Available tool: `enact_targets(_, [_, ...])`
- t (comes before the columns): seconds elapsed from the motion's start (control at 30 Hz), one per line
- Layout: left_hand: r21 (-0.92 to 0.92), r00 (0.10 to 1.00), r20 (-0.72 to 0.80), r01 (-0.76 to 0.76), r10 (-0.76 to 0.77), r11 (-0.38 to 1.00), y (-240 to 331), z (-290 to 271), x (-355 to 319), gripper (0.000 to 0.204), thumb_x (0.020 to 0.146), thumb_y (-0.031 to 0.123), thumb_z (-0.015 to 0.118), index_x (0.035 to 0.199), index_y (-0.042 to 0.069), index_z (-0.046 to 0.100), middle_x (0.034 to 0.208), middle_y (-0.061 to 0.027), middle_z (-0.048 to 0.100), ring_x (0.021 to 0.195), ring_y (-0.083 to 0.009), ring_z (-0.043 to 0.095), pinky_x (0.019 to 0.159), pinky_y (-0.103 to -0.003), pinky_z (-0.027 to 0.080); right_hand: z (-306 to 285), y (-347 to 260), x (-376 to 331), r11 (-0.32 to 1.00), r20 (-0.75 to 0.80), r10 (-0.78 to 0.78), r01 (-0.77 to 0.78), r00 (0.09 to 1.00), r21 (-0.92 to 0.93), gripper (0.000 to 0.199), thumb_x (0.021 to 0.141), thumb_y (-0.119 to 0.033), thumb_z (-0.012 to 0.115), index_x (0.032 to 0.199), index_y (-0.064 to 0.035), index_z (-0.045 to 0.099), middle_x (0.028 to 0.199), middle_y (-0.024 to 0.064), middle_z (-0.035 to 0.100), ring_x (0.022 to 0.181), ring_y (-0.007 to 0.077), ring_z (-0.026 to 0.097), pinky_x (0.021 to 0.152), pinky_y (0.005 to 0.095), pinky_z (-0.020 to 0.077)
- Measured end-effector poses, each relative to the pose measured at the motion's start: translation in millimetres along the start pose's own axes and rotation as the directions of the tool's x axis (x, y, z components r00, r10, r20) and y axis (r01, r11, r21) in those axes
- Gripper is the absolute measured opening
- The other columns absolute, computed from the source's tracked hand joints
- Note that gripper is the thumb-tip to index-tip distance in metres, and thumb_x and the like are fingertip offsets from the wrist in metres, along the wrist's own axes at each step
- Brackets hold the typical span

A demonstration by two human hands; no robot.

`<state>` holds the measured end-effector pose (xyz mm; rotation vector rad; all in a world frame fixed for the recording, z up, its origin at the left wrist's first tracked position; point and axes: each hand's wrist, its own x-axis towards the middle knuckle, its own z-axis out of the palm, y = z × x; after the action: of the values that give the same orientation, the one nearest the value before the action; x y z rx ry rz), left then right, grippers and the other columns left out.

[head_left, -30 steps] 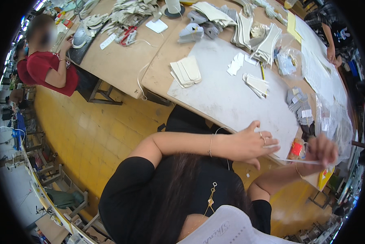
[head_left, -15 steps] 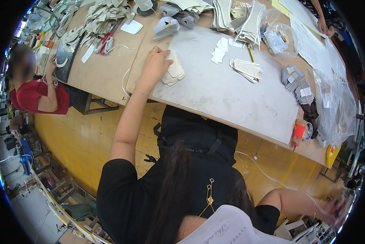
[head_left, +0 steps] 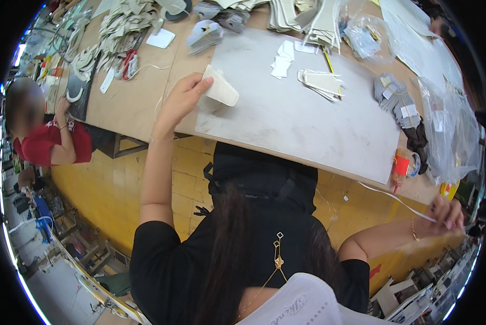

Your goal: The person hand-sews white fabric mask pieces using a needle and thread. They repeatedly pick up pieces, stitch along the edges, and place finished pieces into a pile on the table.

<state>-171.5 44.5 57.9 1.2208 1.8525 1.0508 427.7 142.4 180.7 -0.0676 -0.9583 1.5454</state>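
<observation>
My left hand is closed on a small stack of cream-coloured flat pieces with rounded corners, thumb on top. It holds them tilted, seemingly just above the left part of the grey board. Far to the right, beyond the table's near edge, my right hand has its fingers drawn together on a thin white strip. The strip trails from it toward the table's edge. White cards and a bundle of pale cut pieces lie farther up the board, by a yellow pencil.
Piles of cream cut pieces and red-handled scissors lie at the far left. Grey bundles, a red-labelled bottle and clear plastic bags line the right side. A co-worker in red sits at the left.
My left hand has lifted and tilted the cream pieces off the board. My right hand has swung up toward the table with the white strip, now drawn straighter.
</observation>
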Motion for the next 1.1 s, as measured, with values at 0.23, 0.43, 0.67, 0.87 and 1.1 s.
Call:
enact_targets(0.23, [0.131, 0.959, 0.28, 0.011, -0.048, 0.991, 25.7, 110.2, -28.9, 0.033, 0.095, 0.029, 0.073, 0.083, 0.001, 0.064, 0.08, -0.0033, 0.059, 0.078, -0.0191, 0.055, 0.075, -0.035, 0.044, 21.2, 15.2, -30.0, 0.999, -0.046, 0.009, -0.01, 0.999, -0.04, 0.007, 0.083, -0.008, 0.081, 0.086, -0.0125, 0.076, 0.071, -0.0027, 0.063, 0.042, 0.0043, 0.04, 0.044, 0.0204, 0.0285])
enact_targets(0.43, [0.556, 0.85, -0.082, -0.395, 0.521, 0.731, 0.5, 149.7, -43.9, 0.024, 0.085, 0.02, 0.08, 0.102, 0.005, 0.069, 0.104, -0.0087, 0.066, 0.101, -0.0288, 0.061, 0.088, -0.042, 0.044, 31.9, 227.8, -30.0, 0.441, -0.397, 0.668, -0.764, 0.63, -0.47, 0.018, 0.091, -0.018, 0.079, 0.101, -0.0028, 0.078, 0.076, 0.0022, 0.069, 0.052, 0.0021, 0.043, 0.046, 0.0203, 0.0306])
enact_targets(0.67, [0.564, 0.781, 0.117, -0.561, 0.613, 0.606, -15.7, 144.2, -48.8, 0.032, 0.084, 0.015, 0.079, 0.115, 0.008, 0.071, 0.121, -0.0039, 0.066, 0.116, -0.023, 0.059, 0.093, -0.041, 0.041, 51.7, 327.3, -5.6, 0.186, -0.379, 0.667, -0.636, 0.642, -0.749, 0.024, 0.091, -0.022, 0.075, 0.097, 0.001, 0.078, 0.073, 0.0071, 0.072, 0.063, 0.0122, 0.062, 0.061, 0.028, 0.0483])
enact_targets(0.87, [0.572, 0.806, 0.112, -0.531, 0.582, 0.625, -15.3, 146.9, -47.2, 0.033, 0.083, 0.016, 0.08, 0.114, 0.009, 0.073, 0.12, -0.002, 0.066, 0.115, -0.0213, 0.059, 0.093, -0.041, 0.04, 57.0, 355.1, 5.4, 0.127, -0.295, 0.701, -0.52, 0.649, -0.845, 0.027, 0.091, -0.025, 0.073, 0.091, 0.0016, 0.076, 0.071, 0.0114, 0.072, 0.064, 0.0189, 0.067, 0.063, 0.0315, 0.0514])
enact_targets(1.1, [0.578, 0.806, 0.089, -0.52, 0.585, 0.628, -16.5, 147.8, -48.6, 0.033, 0.083, 0.018, 0.08, 0.114, 0.009, 0.073, 0.121, -0.0021, 0.065, 0.116, -0.0219, 0.057, 0.094, -0.041, 0.039, 58.5, 353.3, 15.0, -0.082, -0.451, 0.716, -0.577, 0.533, -0.813, 0.031, 0.09, -0.029, 0.073, 0.08, -0.0001, 0.071, 0.062, 0.0036, 0.066, 0.051, 0.0098, 0.056, 0.049, 0.0267, 0.0458])
